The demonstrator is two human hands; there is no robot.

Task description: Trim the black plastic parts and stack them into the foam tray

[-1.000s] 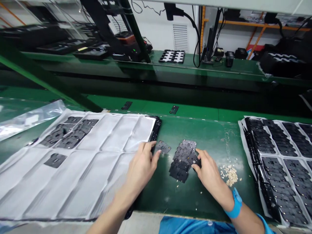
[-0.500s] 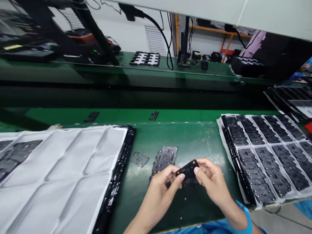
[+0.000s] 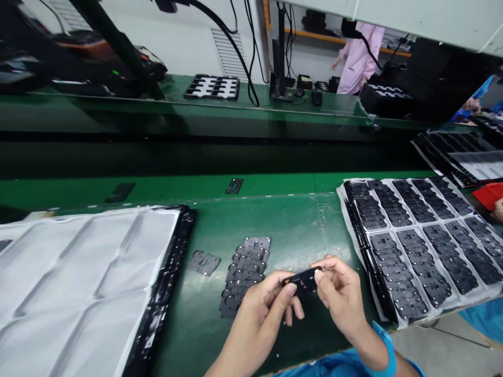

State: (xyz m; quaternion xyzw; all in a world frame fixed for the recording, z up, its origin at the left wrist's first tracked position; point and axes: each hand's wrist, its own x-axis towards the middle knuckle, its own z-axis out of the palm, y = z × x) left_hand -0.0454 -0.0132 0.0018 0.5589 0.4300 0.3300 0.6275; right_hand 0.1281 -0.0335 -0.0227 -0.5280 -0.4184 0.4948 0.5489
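Between my two hands I hold a small flat black plastic part (image 3: pixel 303 283) with cut-outs, tilted above the green bench. My left hand (image 3: pixel 262 319) pinches its left end between thumb and fingers. At the other end, the thumb and fingers of my right hand (image 3: pixel 341 293) grip its upper right corner. Just left of my hands lies an overlapping stack of similar dark parts (image 3: pixel 247 267), its lower end partly hidden behind my left hand. A single loose part (image 3: pixel 204 263) rests on the bench left of that stack.
A tray stack with a white lined top (image 3: pixel 106 267) stands left. On the right, a lined tray (image 3: pixel 387 230) holds rows of dark parts. Two loose parts (image 3: pixel 121 192) (image 3: pixel 234 186) lie along the bench's far strip. A co-worker's hand (image 3: pixel 498 210) shows at right, near a red object (image 3: pixel 487 196).
The camera view has shifted, so the bench things appear further left. Both hands still hold the black part, now turned slightly flatter. A person in pink shows more fully in the background.
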